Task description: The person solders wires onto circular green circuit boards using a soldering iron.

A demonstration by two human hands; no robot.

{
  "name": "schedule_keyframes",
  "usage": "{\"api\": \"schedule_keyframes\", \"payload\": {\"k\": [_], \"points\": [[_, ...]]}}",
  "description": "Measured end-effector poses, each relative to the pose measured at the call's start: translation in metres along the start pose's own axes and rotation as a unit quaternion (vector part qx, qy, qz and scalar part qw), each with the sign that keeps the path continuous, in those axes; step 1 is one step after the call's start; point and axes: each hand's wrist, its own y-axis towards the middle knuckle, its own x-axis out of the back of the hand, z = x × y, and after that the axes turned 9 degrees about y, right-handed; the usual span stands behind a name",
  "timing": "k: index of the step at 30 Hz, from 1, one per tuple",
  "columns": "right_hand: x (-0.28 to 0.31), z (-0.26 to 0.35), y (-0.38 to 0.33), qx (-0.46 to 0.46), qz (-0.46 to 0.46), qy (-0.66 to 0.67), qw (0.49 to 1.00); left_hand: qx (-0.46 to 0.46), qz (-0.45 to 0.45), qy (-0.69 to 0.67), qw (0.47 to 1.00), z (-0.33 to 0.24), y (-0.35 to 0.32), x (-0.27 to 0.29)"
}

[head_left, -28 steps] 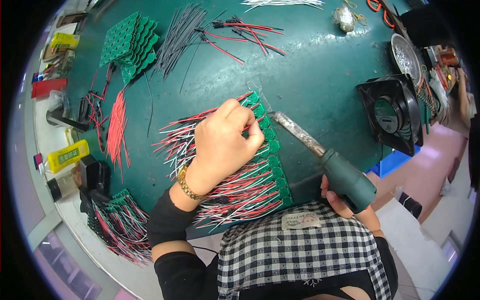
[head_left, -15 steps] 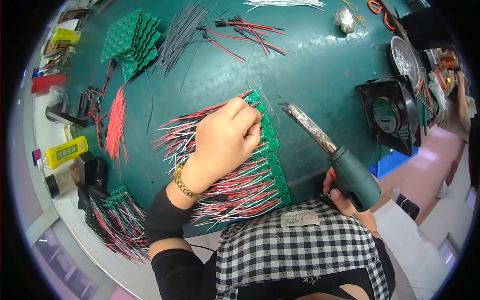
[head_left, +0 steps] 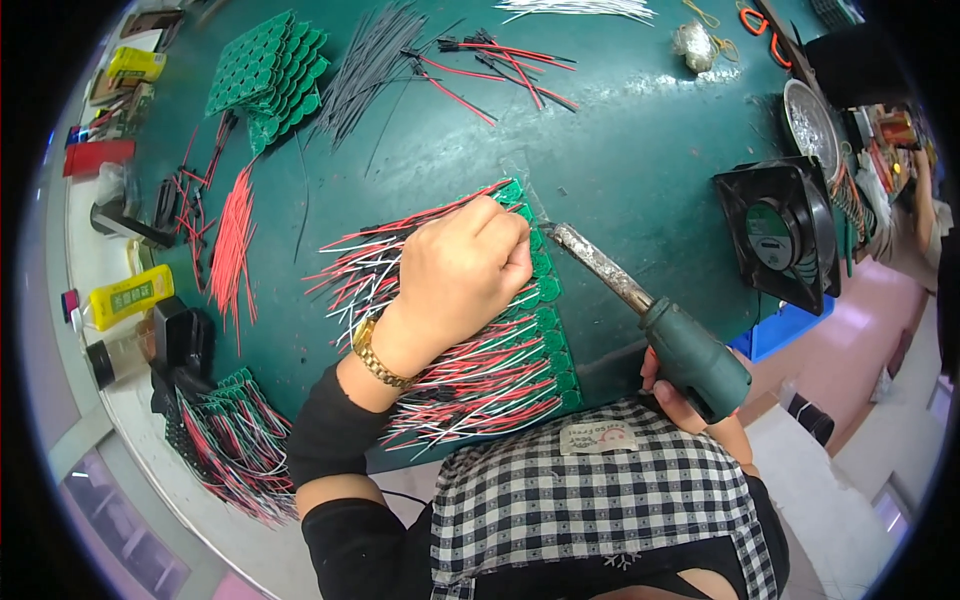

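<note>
A soldering gun with a dark green handle and a worn metal barrel is gripped by my right hand. Its tip reaches the upper part of a strip of green circuit boards; actual contact cannot be made out. Red, white and black wires fan out leftward from the strip. My left hand rests over these wires beside the boards. Its fingers are pinched together, and what they hold is hidden behind the knuckles.
Stacked round green boards, grey-black wires and red wires lie to the left. Connector leads lie at the back. A black fan, a metal bowl and scissors are on the right; wired boards sit lower left.
The soldering gun has moved left and slightly down, bringing its tip to the board strip. My left hand has shifted slightly right, still pinched.
</note>
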Motion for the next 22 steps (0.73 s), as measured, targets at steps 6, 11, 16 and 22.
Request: {"api": "schedule_keyframes", "payload": {"k": [6,11,16,22], "points": [[-0.001,-0.001,0.0,-0.009,-0.001,0.032,0.999,-0.052,0.019,-0.019,0.998,0.003,0.001,0.002],[-0.001,0.002,0.001,-0.006,-0.008,0.045,0.999,-0.048,0.042,0.093,0.994,-0.003,0.0,0.007],[-0.001,0.0,0.002,-0.003,-0.02,0.05,0.999,-0.06,0.068,0.099,0.991,-0.006,0.005,0.015],[0.001,-0.008,-0.002,0.018,-0.019,0.031,0.999,-0.08,0.071,0.018,0.994,0.003,0.003,0.006]]}}
